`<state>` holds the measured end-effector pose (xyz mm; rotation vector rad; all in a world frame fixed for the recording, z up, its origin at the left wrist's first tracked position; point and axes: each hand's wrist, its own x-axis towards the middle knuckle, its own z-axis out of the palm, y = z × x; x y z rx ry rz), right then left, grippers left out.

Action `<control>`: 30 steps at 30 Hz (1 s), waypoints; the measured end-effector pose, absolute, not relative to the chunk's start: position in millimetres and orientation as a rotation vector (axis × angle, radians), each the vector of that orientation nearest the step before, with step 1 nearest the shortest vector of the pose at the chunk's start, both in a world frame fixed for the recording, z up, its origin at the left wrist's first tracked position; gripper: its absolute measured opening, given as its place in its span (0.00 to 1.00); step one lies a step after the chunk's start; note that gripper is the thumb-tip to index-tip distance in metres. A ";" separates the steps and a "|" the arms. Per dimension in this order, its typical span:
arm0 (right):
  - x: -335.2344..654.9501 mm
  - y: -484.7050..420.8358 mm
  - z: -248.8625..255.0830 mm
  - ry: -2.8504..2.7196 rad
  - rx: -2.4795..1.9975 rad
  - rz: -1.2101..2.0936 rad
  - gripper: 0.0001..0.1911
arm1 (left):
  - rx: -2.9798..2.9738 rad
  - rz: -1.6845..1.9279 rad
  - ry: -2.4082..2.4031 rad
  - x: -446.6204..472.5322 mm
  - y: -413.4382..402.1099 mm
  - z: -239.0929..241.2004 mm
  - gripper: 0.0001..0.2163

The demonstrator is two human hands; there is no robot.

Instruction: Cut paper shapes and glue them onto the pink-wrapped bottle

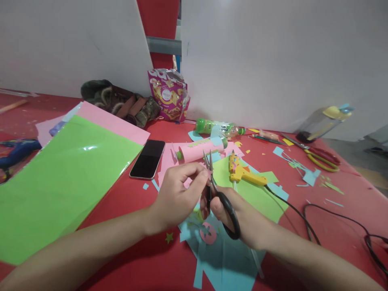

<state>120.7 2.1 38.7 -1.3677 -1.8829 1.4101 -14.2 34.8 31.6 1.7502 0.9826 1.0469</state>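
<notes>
My left hand (178, 194) pinches a small pink paper piece (209, 173), its shape partly covered by the fingers. Black-handled scissors (230, 214) are in my right hand (242, 216), thumb through one loop, blades pointing up and slightly parted beside that piece. Below the hands, a pink paper scrap (208, 233) with a cut-out hole lies on light blue paper (227, 262). A small yellow-green paper star (169, 237) rests on the red table to the left. Just beyond my hands lies a pink paper-wrapped tube (197, 150) with green ends.
A yellow glue gun (247, 174) with a black cord lies right of my hands on green paper. Leftward are a phone (148, 159) and a large green sheet (69, 173). Behind lie a plastic bottle (209, 126) and snack bag (168, 97); red-and-yellow-handled pliers (323, 157) lie right.
</notes>
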 end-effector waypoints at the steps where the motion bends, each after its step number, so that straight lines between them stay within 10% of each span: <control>1: 120.2 2.3 38.6 -1.871 -1.361 1.408 0.29 | 1.757 1.052 0.993 -14.5 35.1 31.5 0.12; 15: 129.2 20.7 29.6 -1.627 -1.341 1.246 0.19 | 1.767 0.911 0.950 -15.5 44.2 33.6 0.11; 30: 146.4 36.6 14.4 -2.583 -1.969 0.312 0.08 | 1.891 0.859 1.180 -23.9 69.1 31.3 0.10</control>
